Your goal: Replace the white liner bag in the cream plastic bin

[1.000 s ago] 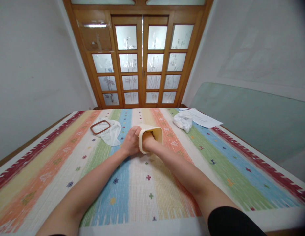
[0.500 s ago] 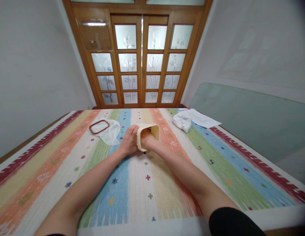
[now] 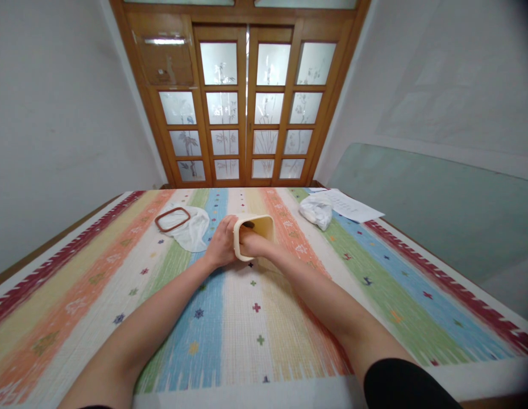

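Observation:
A cream plastic bin (image 3: 267,228) lies tipped over the striped tablecloth, its rounded square mouth facing me. My left hand (image 3: 222,241) is closed round its left side, with the thumb near the rim. My right hand (image 3: 252,243) reaches through the mouth into the bin; its fingers are hidden inside, and I cannot tell whether they hold anything. A small dark brown patch (image 3: 248,225) shows above the right hand inside the bin, too little of it visible to name.
Left of my hands, a brown rounded frame (image 3: 173,220) lies on a thin white plastic bag (image 3: 198,232). At the back right sit a crumpled white plastic bag (image 3: 316,212) and printed paper sheets (image 3: 353,205). The striped tablecloth (image 3: 238,318) covers the table; wooden glazed doors (image 3: 246,108) stand beyond.
The bin has turned slightly and shifted a little left, showing more of its inner right wall. My right hand has moved slightly left within it; my left hand keeps its hold.

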Demonstrator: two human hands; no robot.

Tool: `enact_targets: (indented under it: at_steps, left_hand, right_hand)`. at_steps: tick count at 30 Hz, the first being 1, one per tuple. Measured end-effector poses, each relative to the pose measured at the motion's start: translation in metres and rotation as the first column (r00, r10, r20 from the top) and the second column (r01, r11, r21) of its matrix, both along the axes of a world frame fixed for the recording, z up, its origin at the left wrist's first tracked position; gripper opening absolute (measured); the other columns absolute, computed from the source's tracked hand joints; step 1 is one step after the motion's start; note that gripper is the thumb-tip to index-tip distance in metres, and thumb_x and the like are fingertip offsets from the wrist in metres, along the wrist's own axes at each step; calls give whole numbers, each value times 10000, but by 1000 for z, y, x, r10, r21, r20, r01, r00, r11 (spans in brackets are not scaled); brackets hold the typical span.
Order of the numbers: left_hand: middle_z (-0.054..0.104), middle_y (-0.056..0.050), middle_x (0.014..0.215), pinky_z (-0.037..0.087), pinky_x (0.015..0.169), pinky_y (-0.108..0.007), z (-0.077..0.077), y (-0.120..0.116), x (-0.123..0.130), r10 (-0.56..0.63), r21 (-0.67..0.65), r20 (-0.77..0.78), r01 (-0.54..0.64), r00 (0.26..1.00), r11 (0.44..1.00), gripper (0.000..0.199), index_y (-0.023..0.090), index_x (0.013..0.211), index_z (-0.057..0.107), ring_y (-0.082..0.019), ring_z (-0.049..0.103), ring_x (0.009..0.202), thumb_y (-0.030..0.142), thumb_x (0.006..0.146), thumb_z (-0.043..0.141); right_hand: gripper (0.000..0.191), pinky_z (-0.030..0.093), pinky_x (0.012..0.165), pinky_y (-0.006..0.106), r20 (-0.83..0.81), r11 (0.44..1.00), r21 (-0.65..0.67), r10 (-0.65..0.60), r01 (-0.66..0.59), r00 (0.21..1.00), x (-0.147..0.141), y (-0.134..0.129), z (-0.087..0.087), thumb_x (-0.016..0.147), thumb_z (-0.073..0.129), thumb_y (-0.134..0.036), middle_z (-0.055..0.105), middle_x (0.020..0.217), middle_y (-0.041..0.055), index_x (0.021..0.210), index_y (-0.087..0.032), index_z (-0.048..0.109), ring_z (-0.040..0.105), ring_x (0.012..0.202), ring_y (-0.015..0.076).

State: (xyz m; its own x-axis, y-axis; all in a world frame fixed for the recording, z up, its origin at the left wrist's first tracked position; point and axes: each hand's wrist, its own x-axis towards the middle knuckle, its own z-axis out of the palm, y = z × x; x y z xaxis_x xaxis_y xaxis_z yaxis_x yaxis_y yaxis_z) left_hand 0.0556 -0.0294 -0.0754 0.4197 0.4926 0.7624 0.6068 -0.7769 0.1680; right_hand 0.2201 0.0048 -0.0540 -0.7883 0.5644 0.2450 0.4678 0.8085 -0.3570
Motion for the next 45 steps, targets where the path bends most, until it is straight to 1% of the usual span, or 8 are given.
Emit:
enact_targets:
  at_steps: [4,8,15,20,26,32,40,45]
  left_hand:
    - [443,-234,1515,430,1194,-649,1,2,-1,-15,2,-20,15,1000,1000,1106,191,1591,205,-421,435,1470,259,675,820]
    - [450,-233,1507,433,1193,-639,3,4,-2,-17,0,-16,17,1000,1000,1104,187,1584,216,-417,447,1461,284,673,832]
    - [515,-206,1451,504,1115,-629,-4,16,-16,69,-47,118,-64,991,997,1065,208,1538,320,-416,544,1370,425,660,882]
    - [530,-201,1453,538,1076,-589,-11,22,-24,98,-131,179,-75,979,989,1051,197,1527,353,-395,579,1332,422,655,894]
    - [510,-204,1466,508,1113,-607,-7,17,-18,64,-69,132,-56,989,996,1072,209,1536,330,-410,553,1362,420,646,890]
    - [486,-231,1481,432,1197,-641,-2,7,-8,-8,22,-7,8,1000,1000,1078,180,1566,269,-422,471,1445,326,672,855]
    - [481,-227,1490,450,1181,-652,-1,7,-8,3,-1,-11,-3,1000,1000,1061,186,1565,261,-418,465,1454,309,684,838]
    - [481,-229,1495,455,1179,-644,1,8,-12,-20,-21,-13,20,1000,1000,1082,187,1558,263,-420,474,1450,296,656,849]
  right_hand:
    - [323,549,972,381,59,985,-146,-86,94,995,6,-10,10,898,569,-100,746,1181,181,1186,-103,718,695,1024,268]
    - [253,536,922,338,80,967,-201,-144,158,986,10,-14,24,947,541,-132,751,1178,170,1114,-117,731,697,997,247]
    - [133,448,722,250,11,957,-286,-55,55,998,25,-33,79,1017,515,-261,702,924,25,1060,-185,615,610,783,154]
    - [146,450,771,245,-125,948,-317,-9,-32,992,34,-45,101,1034,457,-254,666,957,12,1093,-197,578,594,839,141]
    - [336,493,772,263,9,939,-314,-148,144,989,22,-31,70,1005,492,-214,740,1015,64,1334,-170,549,667,869,181]
    - [329,535,847,318,172,967,-139,-190,215,966,5,-21,24,948,610,-229,752,1189,191,1252,-110,646,723,973,272]
    - [464,552,889,335,11,957,-173,-236,234,972,7,-18,19,889,698,-243,736,1239,186,1325,-101,629,714,1027,292]
    - [338,548,897,325,2,968,-195,-163,161,987,10,-16,20,883,692,-211,763,1176,139,1213,-138,709,713,1022,274]
